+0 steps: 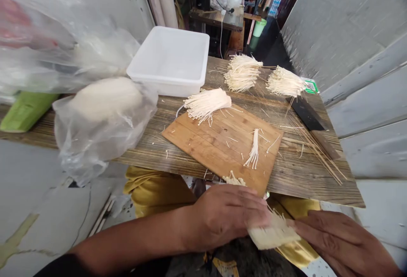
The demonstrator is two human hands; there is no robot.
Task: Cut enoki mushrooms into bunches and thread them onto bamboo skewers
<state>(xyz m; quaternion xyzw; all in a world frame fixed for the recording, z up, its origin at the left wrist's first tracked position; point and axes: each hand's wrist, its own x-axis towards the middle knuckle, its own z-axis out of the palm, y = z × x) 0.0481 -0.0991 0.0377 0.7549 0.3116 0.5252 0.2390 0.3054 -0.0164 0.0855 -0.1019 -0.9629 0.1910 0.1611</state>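
Observation:
My left hand [227, 215] and my right hand [337, 241] both grip one bundle of enoki mushrooms [273, 232] below the near edge of the wooden table [152, 150], over my lap. Each hand's fingers are curled round an end of the bundle. On the bamboo cutting board [219, 141] lie a thick enoki bunch [208, 103] at its far corner and a thin bunch [253, 152] near the middle. Two more enoki bunches [242, 73] [284, 82] rest at the far end of the table.
A white plastic tub [171, 59] stands at the table's back. A cleaver [310, 118] lies at the right with several bamboo skewers [318, 152]. Clear plastic bags [98, 118] with pale contents fill the left. Grey walls close in on the right.

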